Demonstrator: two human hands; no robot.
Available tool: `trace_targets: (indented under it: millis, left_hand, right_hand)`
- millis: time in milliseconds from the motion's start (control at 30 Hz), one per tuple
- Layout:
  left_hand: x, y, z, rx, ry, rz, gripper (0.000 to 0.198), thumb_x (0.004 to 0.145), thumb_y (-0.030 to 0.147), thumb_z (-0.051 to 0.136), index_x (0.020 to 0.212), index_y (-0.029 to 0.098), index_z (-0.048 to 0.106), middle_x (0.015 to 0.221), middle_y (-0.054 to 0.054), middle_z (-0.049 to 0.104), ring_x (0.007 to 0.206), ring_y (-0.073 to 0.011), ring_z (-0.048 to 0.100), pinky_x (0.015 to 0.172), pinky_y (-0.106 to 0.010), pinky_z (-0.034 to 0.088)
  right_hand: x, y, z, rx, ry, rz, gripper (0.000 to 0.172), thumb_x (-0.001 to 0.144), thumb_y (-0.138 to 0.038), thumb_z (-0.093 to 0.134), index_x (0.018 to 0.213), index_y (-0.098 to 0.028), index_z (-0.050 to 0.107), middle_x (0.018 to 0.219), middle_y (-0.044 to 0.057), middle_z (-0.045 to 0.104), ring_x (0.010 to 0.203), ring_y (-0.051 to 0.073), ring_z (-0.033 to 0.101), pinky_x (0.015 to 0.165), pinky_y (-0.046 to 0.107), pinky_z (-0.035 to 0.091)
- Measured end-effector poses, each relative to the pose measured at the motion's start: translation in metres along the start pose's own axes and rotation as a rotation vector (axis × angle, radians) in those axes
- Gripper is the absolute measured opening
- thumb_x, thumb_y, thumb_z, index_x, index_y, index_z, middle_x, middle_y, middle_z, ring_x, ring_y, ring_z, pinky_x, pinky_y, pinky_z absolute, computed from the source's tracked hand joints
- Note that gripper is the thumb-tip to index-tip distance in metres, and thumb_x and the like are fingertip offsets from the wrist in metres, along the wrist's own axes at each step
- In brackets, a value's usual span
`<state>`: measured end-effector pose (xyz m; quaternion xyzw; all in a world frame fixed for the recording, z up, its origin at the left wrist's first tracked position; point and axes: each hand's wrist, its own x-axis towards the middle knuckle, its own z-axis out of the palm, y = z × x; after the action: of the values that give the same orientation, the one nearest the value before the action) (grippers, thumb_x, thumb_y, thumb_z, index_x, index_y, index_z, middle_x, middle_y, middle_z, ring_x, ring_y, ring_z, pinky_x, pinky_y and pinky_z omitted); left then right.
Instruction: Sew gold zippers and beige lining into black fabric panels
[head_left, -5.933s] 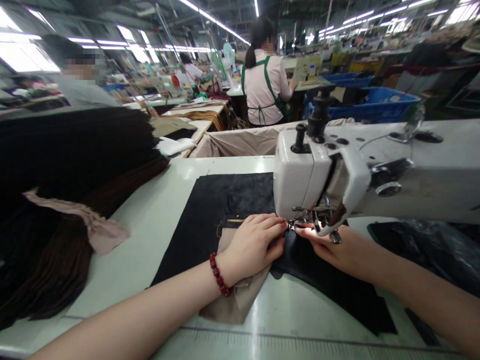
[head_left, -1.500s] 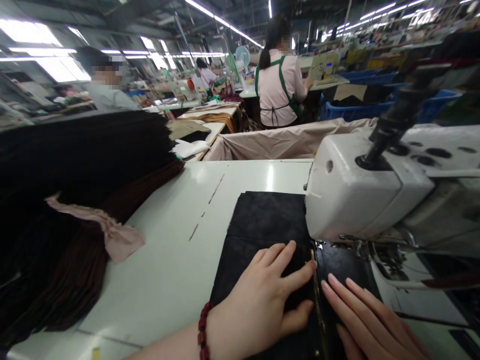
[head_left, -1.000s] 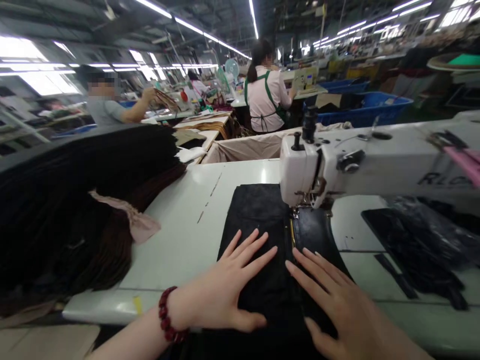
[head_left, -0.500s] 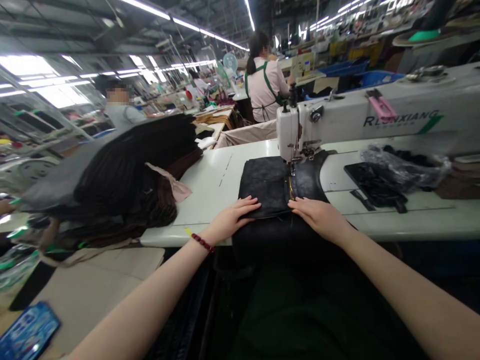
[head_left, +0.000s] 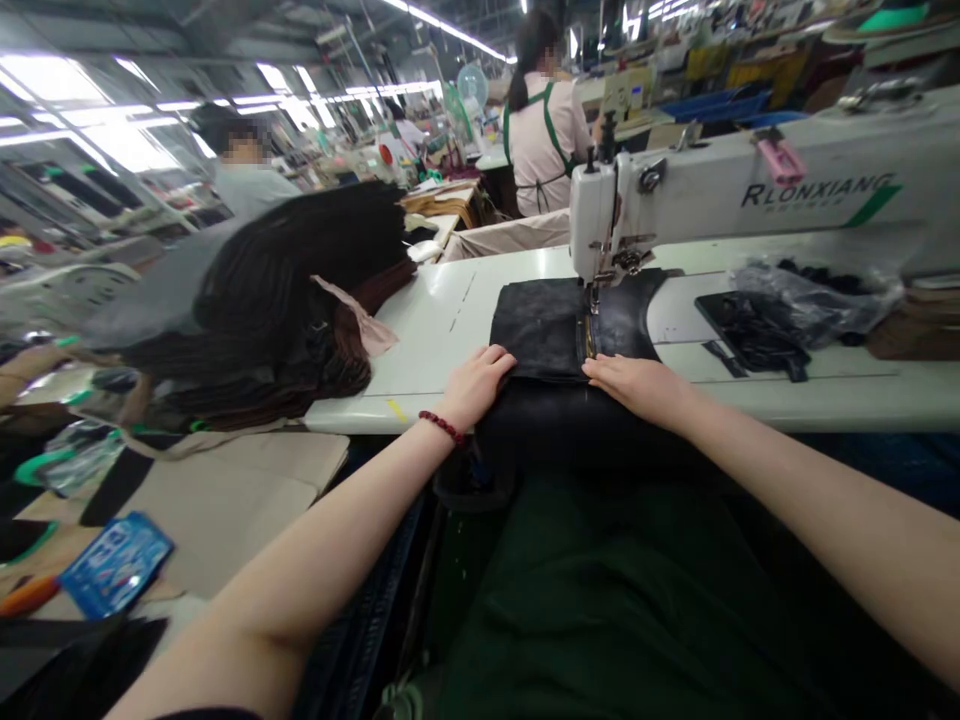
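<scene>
A black leather piece lies under the needle of a white sewing machine and hangs over the table's front edge. A zipper with gold-coloured teeth runs through it, just in front of the presser foot. At the piece's front left corner, my left hand has its fingers curled over the edge, closed on the leather. My right hand rests on the leather at the near end of the zipper, fingers stretched out and lying flat. Its thumb is mostly hidden.
A tall stack of dark leather pieces stands on the left. Right of the needle lie a dark phone-like slab and a clear plastic bag. A blue packet sits at lower left. Co-workers sit beyond the table.
The camera view has tilted downward. My left hand has gone from lying flat on the leather to curling round its left front corner. My right hand stays by the zipper.
</scene>
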<state>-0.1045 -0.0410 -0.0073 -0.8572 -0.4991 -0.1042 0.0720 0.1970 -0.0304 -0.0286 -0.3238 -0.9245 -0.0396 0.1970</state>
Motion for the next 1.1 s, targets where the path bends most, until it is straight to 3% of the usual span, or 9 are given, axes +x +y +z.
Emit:
trace_targets:
  millis: [167, 300, 433, 567, 700, 833, 967, 1100]
  left_hand:
    - [-0.02, -0.008, -0.003, -0.033, -0.029, 0.038, 0.043, 0.097, 0.014, 0.041, 0.137, 0.026, 0.048, 0.14, -0.002, 0.051, 0.127, -0.0167, 0.049, 0.106, -0.03, 0.043]
    - [-0.013, 0.003, -0.006, 0.016, 0.008, -0.052, 0.031, 0.095, 0.014, 0.043, 0.12, 0.022, 0.059, 0.115, -0.007, 0.062, 0.111, -0.0232, 0.056, 0.094, -0.036, 0.05]
    - [0.001, 0.014, -0.007, 0.065, 0.043, -0.108, 0.026, 0.093, 0.01, 0.043, 0.108, 0.022, 0.06, 0.104, -0.009, 0.058, 0.105, -0.0257, 0.053, 0.083, -0.035, 0.05]
    - [0.002, 0.014, -0.004, 0.072, 0.047, -0.094, 0.027, 0.094, 0.01, 0.039, 0.107, 0.023, 0.06, 0.104, -0.009, 0.055, 0.104, -0.026, 0.051, 0.085, -0.037, 0.048]
    - [-0.003, 0.006, -0.001, 0.039, 0.021, -0.051, 0.032, 0.093, 0.007, 0.037, 0.108, 0.022, 0.061, 0.112, -0.009, 0.055, 0.108, -0.0258, 0.05, 0.094, -0.04, 0.045]
    - [-0.009, -0.004, -0.006, -0.032, -0.069, 0.042, 0.037, 0.092, 0.008, 0.039, 0.118, 0.025, 0.061, 0.121, -0.006, 0.059, 0.113, -0.0222, 0.054, 0.097, -0.035, 0.046]
    - [-0.02, -0.017, -0.015, -0.089, -0.147, 0.091, 0.046, 0.096, 0.017, 0.037, 0.139, 0.028, 0.049, 0.141, -0.002, 0.052, 0.124, -0.0183, 0.054, 0.107, -0.034, 0.042]
    - [-0.035, -0.025, -0.021, -0.131, -0.236, 0.129, 0.052, 0.101, 0.026, 0.031, 0.152, 0.028, 0.028, 0.156, -0.002, 0.035, 0.141, -0.0191, 0.037, 0.12, -0.045, 0.022]
  right_hand:
    - [0.003, -0.006, -0.009, -0.059, -0.046, 0.023, 0.039, 0.098, -0.038, 0.047, 0.126, -0.015, 0.058, 0.121, 0.013, 0.066, 0.107, 0.024, 0.064, 0.088, 0.035, 0.051]
    - [0.008, -0.012, -0.012, -0.133, -0.072, 0.057, 0.039, 0.1, -0.037, 0.041, 0.132, -0.018, 0.054, 0.113, 0.009, 0.068, 0.096, 0.023, 0.067, 0.071, 0.031, 0.05]
    - [0.009, -0.018, -0.014, -0.226, -0.116, 0.056, 0.038, 0.099, -0.022, 0.037, 0.133, -0.018, 0.053, 0.111, 0.011, 0.068, 0.089, 0.023, 0.067, 0.06, 0.03, 0.043]
    - [0.008, -0.022, -0.015, -0.289, -0.175, 0.019, 0.045, 0.092, -0.006, 0.036, 0.134, -0.012, 0.051, 0.114, 0.016, 0.066, 0.093, 0.024, 0.065, 0.059, 0.03, 0.041]
    - [0.012, -0.023, -0.016, -0.32, -0.23, -0.031, 0.045, 0.092, -0.005, 0.036, 0.133, -0.01, 0.051, 0.113, 0.019, 0.066, 0.097, 0.025, 0.064, 0.059, 0.03, 0.042]
    - [0.016, -0.022, -0.02, -0.335, -0.272, -0.081, 0.043, 0.091, -0.005, 0.036, 0.131, -0.009, 0.052, 0.11, 0.019, 0.066, 0.097, 0.026, 0.064, 0.06, 0.031, 0.043]
    - [0.016, -0.022, -0.021, -0.345, -0.28, -0.104, 0.044, 0.091, -0.004, 0.035, 0.131, -0.008, 0.053, 0.109, 0.019, 0.066, 0.097, 0.026, 0.064, 0.062, 0.031, 0.043]
    - [0.015, -0.022, -0.02, -0.339, -0.27, -0.104, 0.044, 0.091, -0.003, 0.034, 0.13, -0.007, 0.053, 0.109, 0.019, 0.066, 0.097, 0.026, 0.065, 0.062, 0.031, 0.043]
